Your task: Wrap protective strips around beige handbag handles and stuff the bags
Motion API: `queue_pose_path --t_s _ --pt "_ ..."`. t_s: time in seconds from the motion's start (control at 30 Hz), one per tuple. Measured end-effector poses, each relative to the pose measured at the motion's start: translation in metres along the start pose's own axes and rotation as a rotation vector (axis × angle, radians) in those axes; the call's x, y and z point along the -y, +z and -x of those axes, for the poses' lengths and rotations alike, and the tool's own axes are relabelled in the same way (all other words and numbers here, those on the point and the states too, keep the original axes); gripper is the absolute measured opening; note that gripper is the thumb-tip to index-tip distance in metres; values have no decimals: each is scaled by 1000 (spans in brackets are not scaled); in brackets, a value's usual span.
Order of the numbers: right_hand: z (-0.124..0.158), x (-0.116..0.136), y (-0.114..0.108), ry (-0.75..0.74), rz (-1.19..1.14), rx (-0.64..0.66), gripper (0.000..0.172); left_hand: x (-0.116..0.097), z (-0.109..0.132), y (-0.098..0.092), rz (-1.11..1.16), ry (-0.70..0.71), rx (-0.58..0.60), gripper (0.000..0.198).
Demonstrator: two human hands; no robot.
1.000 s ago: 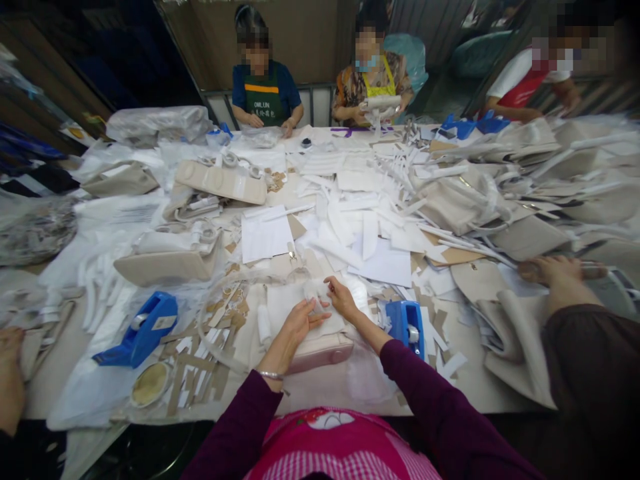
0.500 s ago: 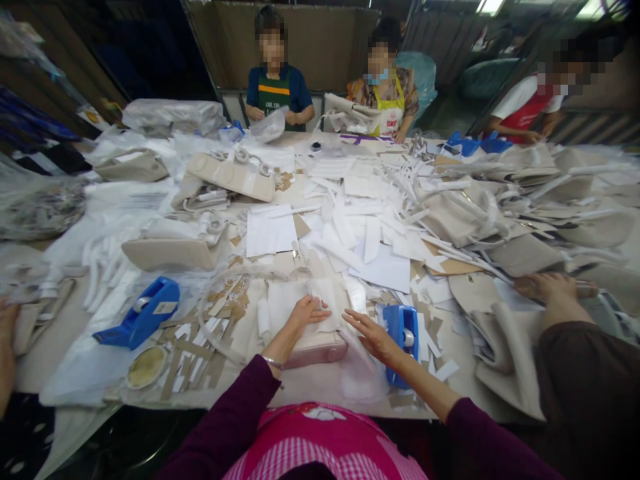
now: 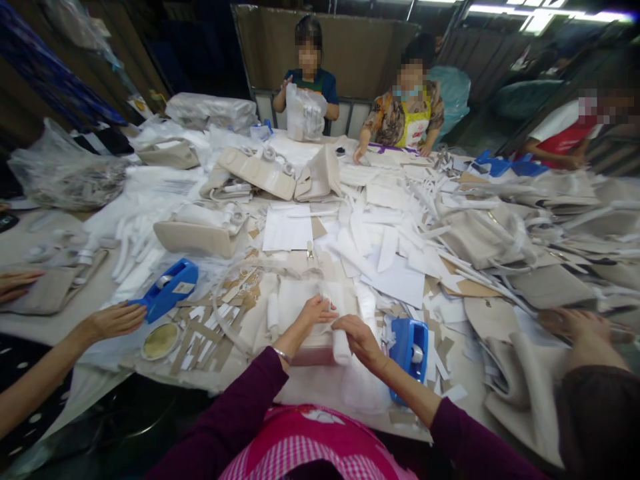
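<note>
Honestly not much elbow room here. Best gap is the bare strip of tabletop (image 3: 303, 387) between the bag (image 3: 295, 297) and the pink apron (image 3: 325, 433), though clear plastic (image 3: 361, 392) crowds its right end. The white roll (image 3: 342, 348) in the right hand (image 3: 357, 339) blocks the bag's right front corner, and just beyond that hand there's a blue tape dispenser (image 3: 410, 348). Left of the bag it's card strips (image 3: 207, 339), then another blue dispenser (image 3: 173, 287) with a co-worker's hand (image 3: 115, 321) right at it. Past the bag, loose paper scraps (image 3: 387, 248) lie low, so you could pass above them.
</note>
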State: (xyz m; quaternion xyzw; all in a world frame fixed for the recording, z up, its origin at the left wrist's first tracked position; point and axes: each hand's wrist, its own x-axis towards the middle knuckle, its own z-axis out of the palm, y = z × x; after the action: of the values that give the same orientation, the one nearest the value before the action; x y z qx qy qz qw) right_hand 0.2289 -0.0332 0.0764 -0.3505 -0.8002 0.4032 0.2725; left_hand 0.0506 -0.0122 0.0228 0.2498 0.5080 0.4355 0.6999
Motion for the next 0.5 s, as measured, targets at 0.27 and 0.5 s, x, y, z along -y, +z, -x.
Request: queue_pose_path --t_s 0.27,0.5 --pt "-16 -15 42 513 -419 -271 33 -6 0 10 78 -72 -149 24" --pt "-20 -22 43 574 -554 -226 35 -8 9 31 161 -59 -231 33"
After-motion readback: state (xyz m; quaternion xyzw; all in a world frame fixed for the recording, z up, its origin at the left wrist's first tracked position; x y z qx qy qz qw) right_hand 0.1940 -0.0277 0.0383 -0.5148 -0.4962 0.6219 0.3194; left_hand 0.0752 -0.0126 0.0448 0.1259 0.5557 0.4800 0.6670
